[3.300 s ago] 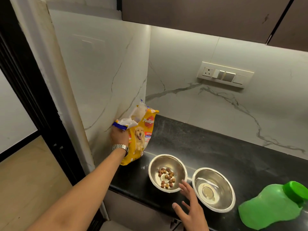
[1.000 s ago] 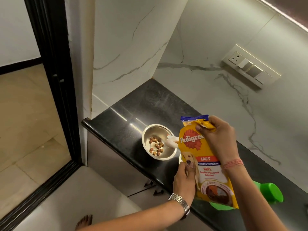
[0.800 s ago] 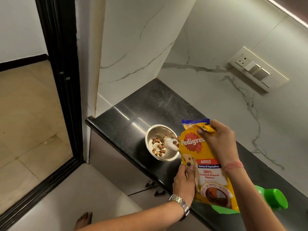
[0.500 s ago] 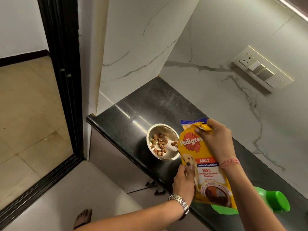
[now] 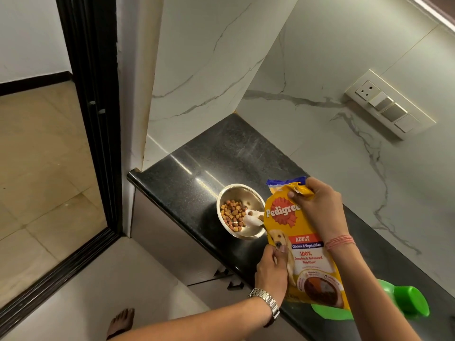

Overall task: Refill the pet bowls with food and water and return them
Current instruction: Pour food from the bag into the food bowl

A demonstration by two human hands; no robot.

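One steel bowl (image 5: 240,211), near the counter's (image 5: 216,153) front edge, holds kibble under the tilted food bag (image 5: 302,242). The left hand (image 5: 272,271) pinches the bag's lower edge; the right hand (image 5: 317,205) grips its top. By my judgement, water and returning remain. The green bottle (image 5: 403,302) lies near the front edge, and bare counter stretches toward the back corner.

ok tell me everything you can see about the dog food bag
The dog food bag is a glossy yellow pouch with a red Pedigree logo, a puppy's picture, "ADULT" on a red band and a blue strip along its torn top. It is held above the black counter, its white-lined mouth over the steel bowl of kibble. The right hand grips its top; the left hand pinches its lower edge. It hides part of the green bottle.
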